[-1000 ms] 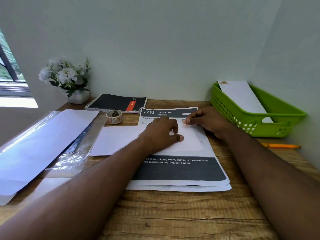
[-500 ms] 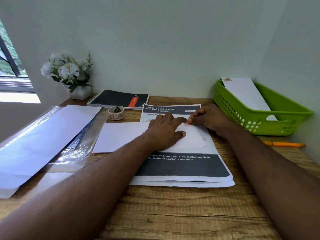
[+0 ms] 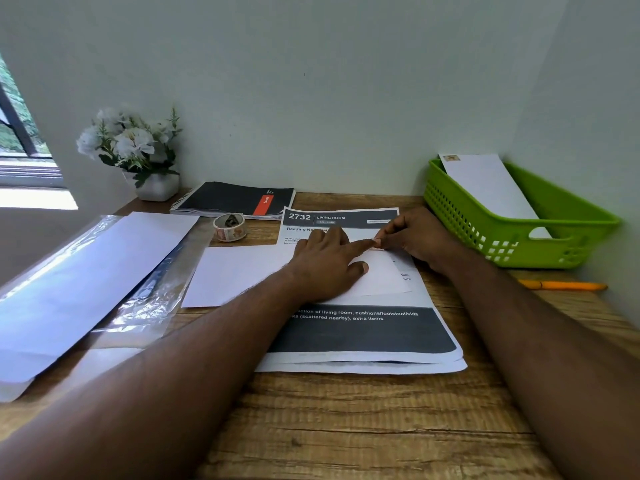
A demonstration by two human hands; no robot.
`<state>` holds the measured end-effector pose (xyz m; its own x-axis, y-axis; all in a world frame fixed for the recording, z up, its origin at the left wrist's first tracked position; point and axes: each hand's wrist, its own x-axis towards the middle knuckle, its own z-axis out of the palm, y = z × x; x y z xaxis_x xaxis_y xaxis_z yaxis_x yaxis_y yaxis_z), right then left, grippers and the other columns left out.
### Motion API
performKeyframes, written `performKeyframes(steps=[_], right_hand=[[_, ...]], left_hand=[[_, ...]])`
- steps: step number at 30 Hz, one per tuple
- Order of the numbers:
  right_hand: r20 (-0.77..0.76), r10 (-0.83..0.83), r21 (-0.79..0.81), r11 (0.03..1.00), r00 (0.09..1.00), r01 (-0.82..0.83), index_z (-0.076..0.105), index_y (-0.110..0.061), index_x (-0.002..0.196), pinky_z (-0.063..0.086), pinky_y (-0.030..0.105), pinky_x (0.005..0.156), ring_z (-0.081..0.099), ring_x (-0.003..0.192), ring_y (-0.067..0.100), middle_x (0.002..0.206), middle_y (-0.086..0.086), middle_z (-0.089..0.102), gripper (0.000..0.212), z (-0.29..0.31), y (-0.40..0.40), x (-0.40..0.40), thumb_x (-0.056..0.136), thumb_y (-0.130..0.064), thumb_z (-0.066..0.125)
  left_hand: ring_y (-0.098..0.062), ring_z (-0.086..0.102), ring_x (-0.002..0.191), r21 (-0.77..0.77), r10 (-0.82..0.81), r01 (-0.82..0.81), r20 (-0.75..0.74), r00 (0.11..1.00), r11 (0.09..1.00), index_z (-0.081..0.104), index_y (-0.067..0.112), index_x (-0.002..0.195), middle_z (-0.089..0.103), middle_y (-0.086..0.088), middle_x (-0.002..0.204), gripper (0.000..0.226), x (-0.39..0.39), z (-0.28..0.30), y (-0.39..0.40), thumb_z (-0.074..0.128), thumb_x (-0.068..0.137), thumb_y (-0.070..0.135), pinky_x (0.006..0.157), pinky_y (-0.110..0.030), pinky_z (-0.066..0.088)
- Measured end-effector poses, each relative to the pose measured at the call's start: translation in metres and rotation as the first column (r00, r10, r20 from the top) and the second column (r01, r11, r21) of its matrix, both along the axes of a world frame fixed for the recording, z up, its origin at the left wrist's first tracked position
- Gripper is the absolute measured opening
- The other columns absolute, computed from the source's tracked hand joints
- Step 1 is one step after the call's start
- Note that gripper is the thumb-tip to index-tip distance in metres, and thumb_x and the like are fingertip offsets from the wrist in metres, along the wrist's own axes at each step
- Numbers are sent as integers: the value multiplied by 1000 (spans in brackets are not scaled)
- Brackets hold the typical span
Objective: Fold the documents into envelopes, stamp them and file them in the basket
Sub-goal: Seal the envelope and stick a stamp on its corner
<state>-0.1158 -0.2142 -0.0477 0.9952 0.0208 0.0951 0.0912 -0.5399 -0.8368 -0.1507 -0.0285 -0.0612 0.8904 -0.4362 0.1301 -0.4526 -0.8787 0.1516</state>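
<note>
White paper takes the fingertips: the left hand lies flat on an envelope, its forefinger stretched out straight to the envelope's far right corner, thumb spread toward the near side, the other fingers resting loosely. There it meets the right hand, whose curled fingers and thumb pinch at a small stamp on that same corner; only a reddish sliver of the stamp shows under the fingertips. The envelope lies across a stack of printed documents, its left end reaching past the stack's left edge onto the wooden desk. Just beyond that end, on the far side, stands a roll of stamps, and behind it a dark spiral notebook near the wall. To the left, more envelopes in a clear plastic wrapper run toward the desk's left edge. To the right, near the right hand, the green basket sits in the far corner, a stamped envelope leaning inside it; an orange pen lies close by its near side. The near stretch of desk below the documents holds only the two forearms.
</note>
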Motion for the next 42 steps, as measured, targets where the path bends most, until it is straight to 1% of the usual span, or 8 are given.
performKeyframes(steps=[8, 12, 16, 22, 26, 33, 38, 42], right_hand=[[-10, 3, -30, 1000, 1000, -3, 75, -10, 77, 40, 18, 52, 57, 62, 7, 70, 3, 70, 4, 2, 0, -2, 76, -11, 78], [-7, 13, -30, 999, 1000, -13, 75, -5, 78, 34, 9, 38, 50, 42, -3, 56, -4, 65, 9, 3, 2, -4, 73, -10, 81], [-1, 12, -45, 999, 1000, -12, 75, -4, 78, 44, 15, 52, 58, 61, 6, 75, 8, 72, 16, 3, 3, -2, 69, -14, 84], [56, -18, -148, 989, 998, 27, 73, -5, 76, 41, 14, 47, 56, 60, 7, 72, 5, 69, 15, 1, 6, -1, 71, -16, 83], [111, -53, -219, 973, 992, 77, 69, -2, 74, 33, 14, 39, 48, 51, 7, 64, 4, 62, 23, -5, 6, 4, 72, -22, 82], [208, -84, -259, 956, 974, 138, 50, -18, 51, 31, 30, 51, 38, 44, 10, 45, -5, 45, 40, -19, 6, 20, 74, -34, 78], [189, -40, -203, 976, 981, 79, 48, -15, 55, 26, 25, 46, 33, 44, 8, 48, -4, 40, 41, -15, 3, 15, 75, -35, 79], [171, 53, -314, 949, 984, 4, 55, -11, 62, 27, 13, 39, 38, 47, 7, 51, -4, 49, 35, -7, 1, 9, 73, -32, 81]], left_hand=[[-28, 33, 125, -8, -7, 7, 10, 1000, 1000, 20, 50, 147, 36, -2, 135, 49, 0, -1, 0, 33, 100, 45, 106, -44, 25], [-27, 33, 125, -28, 0, 0, 9, 1000, 1000, 29, 51, 144, 37, 0, 134, 45, 0, -2, 0, 34, 100, 44, 107, -43, 25], [-27, 33, 124, -32, 4, -4, -7, 1000, 999, 34, 51, 142, 37, 0, 133, 43, 0, -2, -1, 35, 100, 45, 107, -43, 25], [-30, 33, 123, -13, -3, 2, -56, 998, 1000, 35, 51, 142, 37, -1, 132, 42, 1, 2, 0, 34, 100, 48, 107, -44, 26], [-31, 33, 123, 6, -8, 8, -70, 998, 1000, 35, 52, 142, 36, -2, 134, 42, 1, 5, 0, 34, 100, 48, 107, -44, 26], [-31, 33, 123, 7, -26, 27, -72, 997, 1000, 35, 51, 142, 36, -1, 135, 42, 2, 4, 1, 34, 100, 49, 106, -43, 24], [-29, 33, 126, -48, -8, 6, -50, 999, 999, 39, 42, 143, 38, 1, 137, 46, 4, 0, 1, 39, 98, 50, 108, -42, 25], [-28, 33, 130, -100, 26, -31, -44, 999, 995, 42, 30, 141, 37, 0, 140, 50, 5, -1, 0, 45, 95, 51, 108, -40, 26]])
